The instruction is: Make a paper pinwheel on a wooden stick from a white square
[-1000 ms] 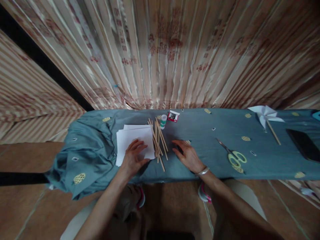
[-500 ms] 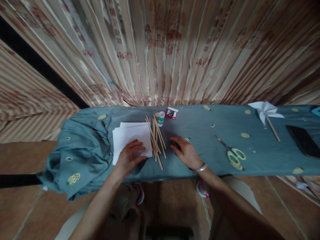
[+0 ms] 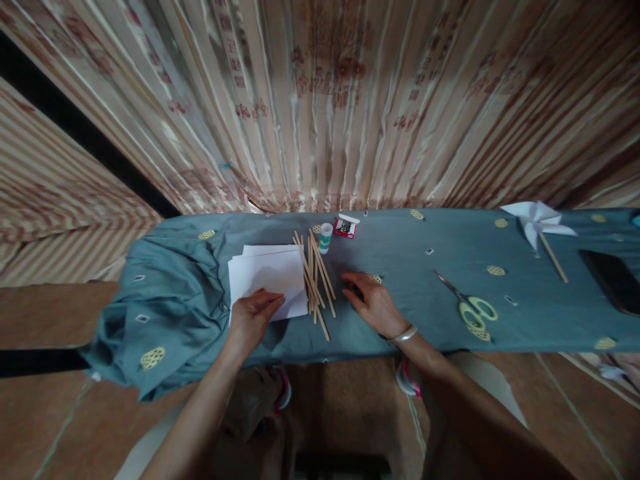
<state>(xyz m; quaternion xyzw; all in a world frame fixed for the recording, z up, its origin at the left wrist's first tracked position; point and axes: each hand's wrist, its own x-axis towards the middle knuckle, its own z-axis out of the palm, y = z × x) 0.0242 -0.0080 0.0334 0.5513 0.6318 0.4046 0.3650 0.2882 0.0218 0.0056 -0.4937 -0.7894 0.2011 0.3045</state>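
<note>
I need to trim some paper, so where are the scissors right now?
In the head view, the scissors lie right of the right hand, left of the phone.

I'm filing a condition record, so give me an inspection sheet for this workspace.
Surface: cloth, bunched at the left end.
Work items: paper stacked; sticks loosely piled at its right edge; tube upright; scissors and pinwheel lying to the right.
Clutter: phone far right; red box open, contents unclear.
Hands: left hand over the paper, grip unclear; right hand beside the sticks, nothing seen in it.
Cables: nothing seen.
Surroundings: curtain behind.
</note>
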